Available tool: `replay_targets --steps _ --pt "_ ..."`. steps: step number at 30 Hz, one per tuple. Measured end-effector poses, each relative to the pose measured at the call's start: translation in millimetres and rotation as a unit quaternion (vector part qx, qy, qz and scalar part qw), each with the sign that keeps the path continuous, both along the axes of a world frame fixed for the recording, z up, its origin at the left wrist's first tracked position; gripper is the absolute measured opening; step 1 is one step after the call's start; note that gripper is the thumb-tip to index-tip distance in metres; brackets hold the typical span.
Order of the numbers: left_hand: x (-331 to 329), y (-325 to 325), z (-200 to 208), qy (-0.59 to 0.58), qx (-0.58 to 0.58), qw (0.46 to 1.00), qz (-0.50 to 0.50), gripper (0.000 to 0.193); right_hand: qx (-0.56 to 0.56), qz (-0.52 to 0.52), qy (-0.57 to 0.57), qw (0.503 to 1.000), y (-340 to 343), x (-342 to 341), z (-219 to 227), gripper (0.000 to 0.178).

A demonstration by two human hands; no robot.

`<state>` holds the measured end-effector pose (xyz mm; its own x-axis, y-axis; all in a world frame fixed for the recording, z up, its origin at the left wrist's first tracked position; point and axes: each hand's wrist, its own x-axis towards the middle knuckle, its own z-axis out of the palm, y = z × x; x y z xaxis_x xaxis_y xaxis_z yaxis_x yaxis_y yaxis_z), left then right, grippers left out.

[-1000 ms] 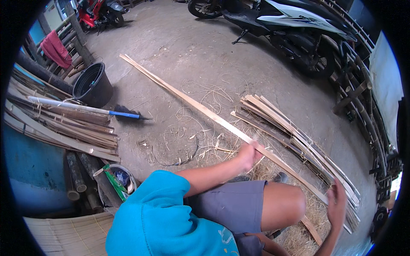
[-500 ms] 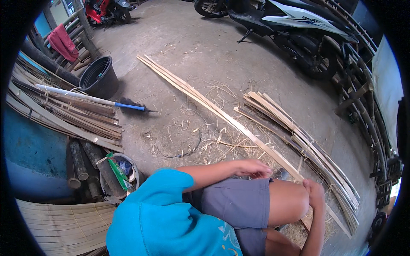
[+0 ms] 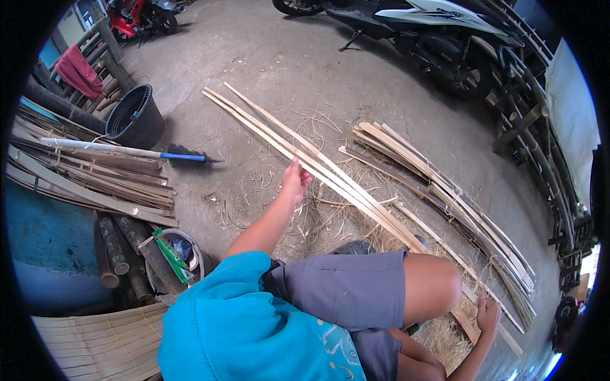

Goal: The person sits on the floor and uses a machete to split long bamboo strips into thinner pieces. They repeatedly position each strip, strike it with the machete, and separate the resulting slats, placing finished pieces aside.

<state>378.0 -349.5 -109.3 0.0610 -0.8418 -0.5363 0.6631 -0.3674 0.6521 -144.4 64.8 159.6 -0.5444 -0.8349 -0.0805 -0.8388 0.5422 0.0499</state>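
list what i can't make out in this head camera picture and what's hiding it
All in the head view:
Pale strips: a stretch is hidden behind the knee.
Left hand: too small to tell whether its fingertips pinch a strip.
Right hand: curled, too small to tell how many strips it grips.
Black bucket: its own wall hides the bottom.
White-and-black motorbike: cut off by the upper edge.

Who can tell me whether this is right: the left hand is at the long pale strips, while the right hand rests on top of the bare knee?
Not quite: the right hand is not on the knee. The head view shows it beyond the knee, toward the near ends of the strips. The left hand is indeed at the long pale strips.
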Motion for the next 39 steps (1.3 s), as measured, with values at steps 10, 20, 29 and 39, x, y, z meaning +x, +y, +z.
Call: replay_targets --steps 10,20,29,39 --pt "47 4 -34 -0.488 -0.148 0.858 -0.062 0.039 -0.07 0.031 0.025 0.997 35 -13 -16 0.055" --pt "127 1 -44 -0.466 0.056 0.855 0.221 0.04 -0.083 0.045 0.013 0.995 39 -20 -33 0.055" --pt "42 27 -12 -0.704 -0.249 0.656 -0.111 0.036 -0.063 0.018 -0.001 0.998 46 -20 -21 0.044" --pt "55 -13 -53 -0.256 -0.101 0.96 -0.06 0.031 -0.092 0.043 -0.003 0.995 43 -20 -33 0.052"
